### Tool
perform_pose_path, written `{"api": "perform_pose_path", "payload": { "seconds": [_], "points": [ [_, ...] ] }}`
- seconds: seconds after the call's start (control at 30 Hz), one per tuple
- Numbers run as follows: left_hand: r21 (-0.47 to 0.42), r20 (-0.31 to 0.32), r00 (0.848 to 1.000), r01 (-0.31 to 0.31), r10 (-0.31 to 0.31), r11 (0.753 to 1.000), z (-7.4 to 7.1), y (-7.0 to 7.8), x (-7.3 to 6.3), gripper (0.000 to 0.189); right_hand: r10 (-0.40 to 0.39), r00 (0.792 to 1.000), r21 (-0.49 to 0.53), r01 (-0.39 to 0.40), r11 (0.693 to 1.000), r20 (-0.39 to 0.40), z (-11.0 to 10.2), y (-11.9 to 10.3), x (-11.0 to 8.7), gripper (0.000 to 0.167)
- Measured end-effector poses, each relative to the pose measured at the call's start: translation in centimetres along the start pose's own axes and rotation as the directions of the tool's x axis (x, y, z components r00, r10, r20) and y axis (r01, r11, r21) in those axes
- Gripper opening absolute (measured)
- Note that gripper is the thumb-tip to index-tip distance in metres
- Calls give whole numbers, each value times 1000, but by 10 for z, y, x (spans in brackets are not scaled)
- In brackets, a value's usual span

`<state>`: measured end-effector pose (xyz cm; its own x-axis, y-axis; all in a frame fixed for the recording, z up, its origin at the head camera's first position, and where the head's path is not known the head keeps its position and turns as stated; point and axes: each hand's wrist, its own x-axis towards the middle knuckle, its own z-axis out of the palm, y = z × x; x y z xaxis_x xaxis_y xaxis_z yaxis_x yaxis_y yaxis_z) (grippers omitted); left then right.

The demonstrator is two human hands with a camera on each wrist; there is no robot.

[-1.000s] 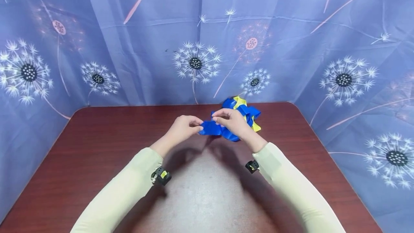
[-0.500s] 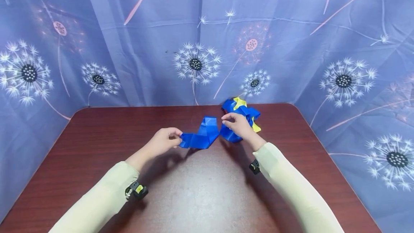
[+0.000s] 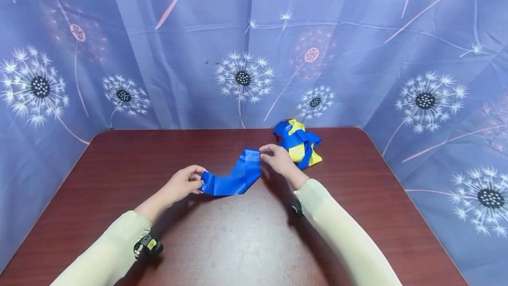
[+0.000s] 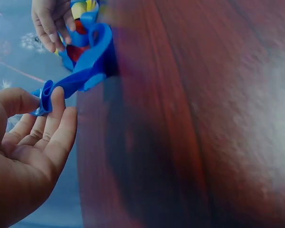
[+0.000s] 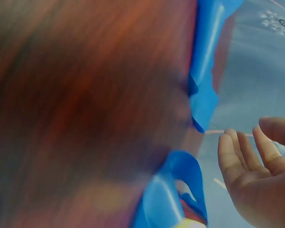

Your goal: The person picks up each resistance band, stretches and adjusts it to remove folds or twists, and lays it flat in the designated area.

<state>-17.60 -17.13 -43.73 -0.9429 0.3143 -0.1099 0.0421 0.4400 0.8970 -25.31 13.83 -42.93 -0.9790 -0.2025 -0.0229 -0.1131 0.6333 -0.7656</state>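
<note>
A wide, glossy blue band (image 3: 238,178), soft and flat like ribbon, stretches bent above the table. My left hand (image 3: 180,184) pinches one end; in the left wrist view the folded end of the blue band (image 4: 46,97) sits between thumb and fingers. Close to the other end is my right hand (image 3: 275,158). The right wrist view has the right hand (image 5: 261,161) with loosely bent fingers and nothing between them, apart from the blue band (image 5: 204,95). Behind the right hand lies a tangled heap of blue and yellow bands (image 3: 297,151), with some red visible in the left wrist view.
The dark red-brown wooden table (image 3: 119,158) has rounded back corners and a bright glare at its middle. A blue curtain (image 3: 190,56) printed with dandelions stands along the back and both sides. The heap lies near the back edge.
My left hand has drawn the blue band left and nearer, away from the heap, unfolding it. The right hand first pulled back from the band, then followed left.
</note>
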Motion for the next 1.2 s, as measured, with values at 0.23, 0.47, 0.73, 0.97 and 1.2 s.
{"api": "perform_pose_path", "payload": {
  "seconds": [0.23, 0.47, 0.73, 0.97, 1.2],
  "points": [
    [-12, -16, 998, 64, -64, 998, -5, -11, -1, 45, 17, 1000, -53, -18, 998, -12, 24, -2, 9, 29],
    [-28, -48, 994, 93, -94, 995, -10, -17, 0, 42, 37, 999, -102, -41, 994, -37, 34, -3, 22, 34],
    [-6, -65, 987, 149, -149, 989, -15, -22, 1, 36, 56, 998, -192, -49, 980, 31, 39, 0, 35, 41],
    [30, -63, 985, 160, -158, 987, -20, -22, 0, 33, 22, 999, -233, -14, 972, 32, 43, -1, 38, 36],
    [49, -103, 983, 159, -153, 986, -29, -23, -6, 23, -106, 993, -265, 117, 957, 56, 34, -10, 28, 29]
  ]
}}
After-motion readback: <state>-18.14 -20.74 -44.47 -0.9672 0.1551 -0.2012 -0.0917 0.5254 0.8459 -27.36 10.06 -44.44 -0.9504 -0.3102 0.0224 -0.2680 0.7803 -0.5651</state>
